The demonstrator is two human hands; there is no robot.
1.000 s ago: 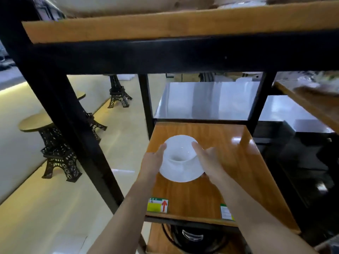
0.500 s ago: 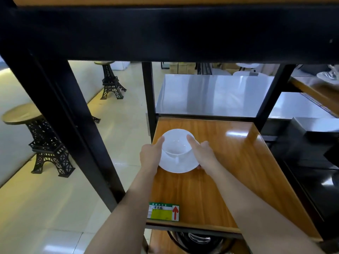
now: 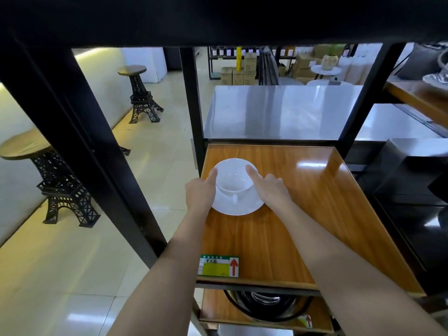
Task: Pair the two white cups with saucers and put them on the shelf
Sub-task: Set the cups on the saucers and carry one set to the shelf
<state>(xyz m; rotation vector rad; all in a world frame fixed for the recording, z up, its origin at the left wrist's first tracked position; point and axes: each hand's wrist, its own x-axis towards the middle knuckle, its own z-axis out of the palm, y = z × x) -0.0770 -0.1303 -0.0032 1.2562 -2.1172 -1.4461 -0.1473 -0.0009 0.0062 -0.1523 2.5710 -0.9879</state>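
Observation:
A white cup [image 3: 235, 178] stands on a white saucer [image 3: 238, 205] near the back left of the wooden shelf [image 3: 303, 202], its handle turned toward me. My left hand [image 3: 200, 194] grips the saucer's left edge, thumb against the cup rim. My right hand [image 3: 270, 186] holds the right edge, thumb on the cup rim. The saucer rests on or just above the board; I cannot tell which. Only one cup and saucer are in view.
A black frame post [image 3: 194, 112] rises just behind and left of the cup, and a black beam [image 3: 218, 20] runs overhead. A green and yellow label [image 3: 218, 266] sits at the shelf's front edge. A dark pot [image 3: 266, 304] sits on the lower shelf. Steel tables lie beyond.
Both hands carried the cup and saucer further back onto the shelf, toward its back left. My view dropped below the upper shelf.

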